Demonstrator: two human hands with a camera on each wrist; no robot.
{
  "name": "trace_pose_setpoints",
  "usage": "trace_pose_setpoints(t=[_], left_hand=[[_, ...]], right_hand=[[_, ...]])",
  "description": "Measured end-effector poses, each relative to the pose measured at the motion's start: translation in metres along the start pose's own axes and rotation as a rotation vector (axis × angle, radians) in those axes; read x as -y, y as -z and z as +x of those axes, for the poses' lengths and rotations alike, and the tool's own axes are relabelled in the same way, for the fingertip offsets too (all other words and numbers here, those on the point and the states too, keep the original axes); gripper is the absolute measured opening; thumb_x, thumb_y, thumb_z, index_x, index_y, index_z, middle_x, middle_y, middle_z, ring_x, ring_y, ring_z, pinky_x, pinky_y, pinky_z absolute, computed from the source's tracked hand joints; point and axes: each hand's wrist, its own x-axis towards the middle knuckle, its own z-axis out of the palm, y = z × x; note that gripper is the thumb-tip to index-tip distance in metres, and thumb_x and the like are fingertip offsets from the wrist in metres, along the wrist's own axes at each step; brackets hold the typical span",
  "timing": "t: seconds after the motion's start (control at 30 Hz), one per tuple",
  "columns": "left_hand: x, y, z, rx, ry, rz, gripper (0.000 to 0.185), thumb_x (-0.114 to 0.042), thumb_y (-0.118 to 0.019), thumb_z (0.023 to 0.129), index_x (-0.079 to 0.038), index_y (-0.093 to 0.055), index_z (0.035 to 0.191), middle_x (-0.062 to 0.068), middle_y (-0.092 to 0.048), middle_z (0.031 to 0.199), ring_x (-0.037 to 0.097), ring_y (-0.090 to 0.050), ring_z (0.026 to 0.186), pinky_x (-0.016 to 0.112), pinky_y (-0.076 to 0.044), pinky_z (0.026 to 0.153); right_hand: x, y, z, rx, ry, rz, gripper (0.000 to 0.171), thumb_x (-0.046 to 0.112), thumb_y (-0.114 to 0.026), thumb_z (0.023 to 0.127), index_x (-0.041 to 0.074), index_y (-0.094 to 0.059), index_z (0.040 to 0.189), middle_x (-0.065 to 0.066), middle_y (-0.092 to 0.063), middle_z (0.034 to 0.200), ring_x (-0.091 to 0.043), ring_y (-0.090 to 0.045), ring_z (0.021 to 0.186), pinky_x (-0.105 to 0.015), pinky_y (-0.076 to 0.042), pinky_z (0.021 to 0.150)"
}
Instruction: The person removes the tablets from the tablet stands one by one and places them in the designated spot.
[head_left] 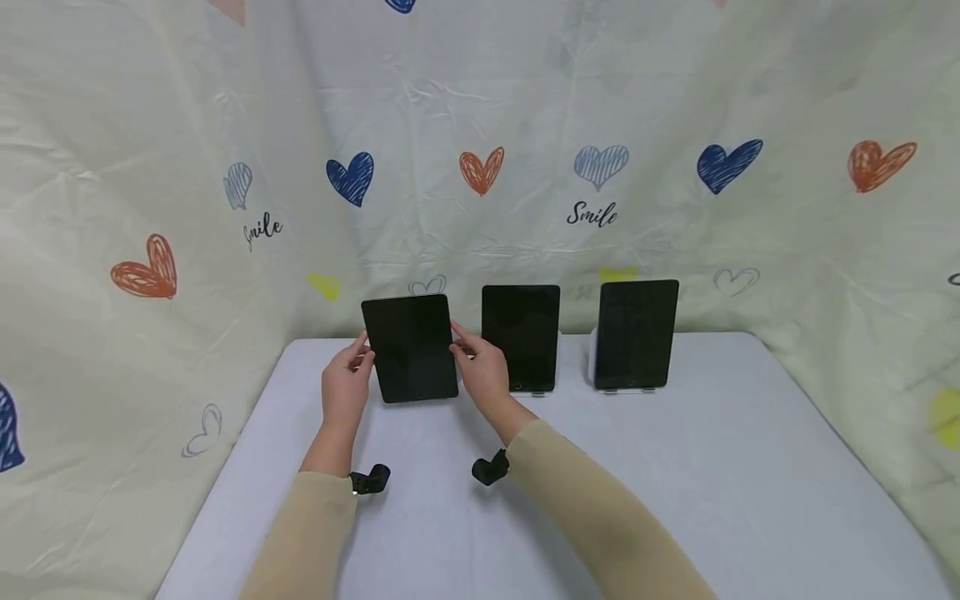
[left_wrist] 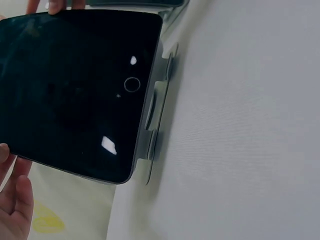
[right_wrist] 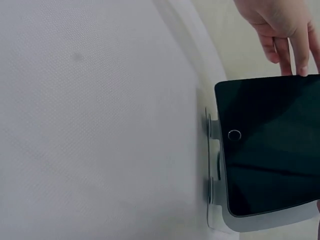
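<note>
A black tablet [head_left: 411, 350] stands upright with a slight tilt at the left of the table, its dark screen toward me. My left hand [head_left: 347, 385] pinches its left edge with thumb and fingers. On the opposite edge, the right hand [head_left: 483, 371] grips it the same way. Behind and below the tablet is a clear stand with a low front lip, seen in the right wrist view near its bracket [right_wrist: 216, 192]. Whether the tablet rests on that stand I cannot tell. The left wrist view shows the tablet's home button [left_wrist: 132, 84] close up.
Two similar tablets, one in the middle [head_left: 522, 337] and one at the right [head_left: 636, 333], lean upright on stands along the back of the white table [head_left: 720, 475]. A curtain [head_left: 525, 100] printed with hearts hangs behind and at both sides.
</note>
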Motion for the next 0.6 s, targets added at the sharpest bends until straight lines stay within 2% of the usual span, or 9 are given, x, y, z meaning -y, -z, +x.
trace_pose_setpoints(t=[0.13,0.33,0.43,0.6], left_hand=[[-0.002,0.003,-0.004,0.050,-0.003,-0.018,0.044,-0.014,-0.063,0.098,-0.021,-0.056,0.141,0.011,-0.068,0.114,0.028,-0.065,0.103,0.044,-0.053,0.090],[-0.004,0.009,-0.009,0.145,0.008,0.019,0.047,-0.016,-0.062,0.099,-0.025,-0.053,0.144,0.010,-0.066,0.117,0.027,-0.064,0.105,0.044,-0.053,0.091],[-0.006,0.012,-0.010,0.175,0.013,0.036,0.048,-0.017,-0.061,0.099,-0.026,-0.051,0.146,0.010,-0.065,0.118,0.028,-0.063,0.106,0.044,-0.052,0.092],[-0.010,0.014,-0.016,0.178,0.049,0.041,0.049,-0.018,-0.060,0.100,-0.028,-0.049,0.147,0.009,-0.064,0.119,0.028,-0.062,0.108,0.043,-0.052,0.092]], right_hand=[[0.000,0.005,-0.003,0.015,-0.019,0.016,0.048,0.017,-0.067,0.096,0.030,-0.057,0.141,0.001,-0.072,0.105,-0.017,-0.067,0.098,-0.032,-0.055,0.073],[-0.003,0.013,-0.008,0.058,-0.064,0.054,0.051,0.017,-0.067,0.096,0.035,-0.055,0.142,0.002,-0.071,0.104,-0.016,-0.067,0.097,-0.032,-0.056,0.078],[-0.003,0.016,-0.010,0.081,-0.097,0.088,0.051,0.018,-0.067,0.096,0.037,-0.055,0.142,0.003,-0.070,0.103,-0.015,-0.067,0.093,-0.031,-0.055,0.073],[0.002,0.021,-0.016,0.123,-0.156,0.117,0.051,0.019,-0.067,0.096,0.041,-0.054,0.141,0.004,-0.068,0.102,-0.014,-0.064,0.085,-0.031,-0.052,0.062]])
